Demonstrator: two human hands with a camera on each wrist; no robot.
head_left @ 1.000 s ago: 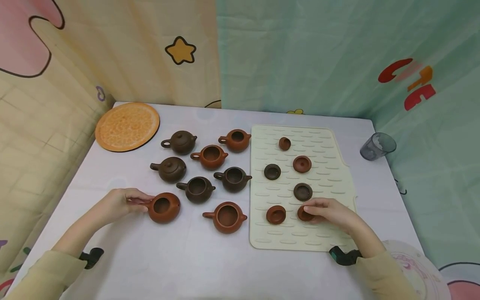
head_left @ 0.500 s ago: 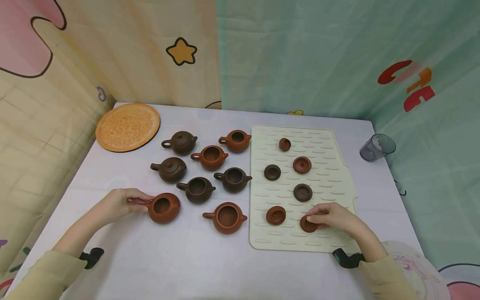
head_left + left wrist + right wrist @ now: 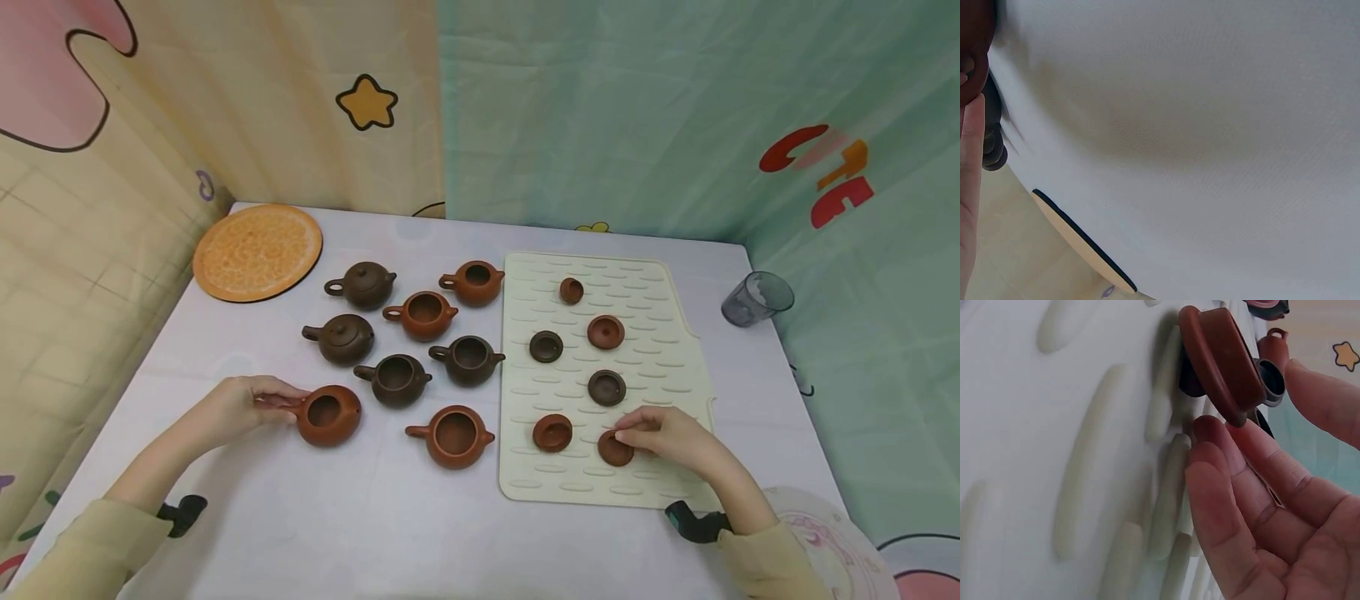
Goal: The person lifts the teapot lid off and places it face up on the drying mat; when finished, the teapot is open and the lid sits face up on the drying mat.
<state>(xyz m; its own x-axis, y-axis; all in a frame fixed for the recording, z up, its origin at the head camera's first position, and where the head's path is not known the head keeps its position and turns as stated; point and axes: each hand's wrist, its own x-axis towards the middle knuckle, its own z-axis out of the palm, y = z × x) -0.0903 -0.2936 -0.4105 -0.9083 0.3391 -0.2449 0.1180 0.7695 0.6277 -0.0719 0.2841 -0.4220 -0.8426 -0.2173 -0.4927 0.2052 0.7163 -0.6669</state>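
Observation:
In the head view my left hand pinches the handle of a reddish-brown clay teapot, which has no lid and stands on the white table. Part of that teapot also enters the left wrist view's corner. My right hand holds a reddish-brown teapot lid at its edge, low over the cream mat. Seen from the right wrist, the lid is tilted, its collar facing away from the mat. Nearby lie a reddish lid and a dark lid.
More teapots stand centrally, including a reddish one and two lidded dark ones. Further lids lie on the cream mat. A round orange board is back left, a tilted glass at the right edge.
Over the past second my right hand has shifted slightly right and toward the near edge with the lid, then stayed nearly still. My left hand and its teapot have not moved.

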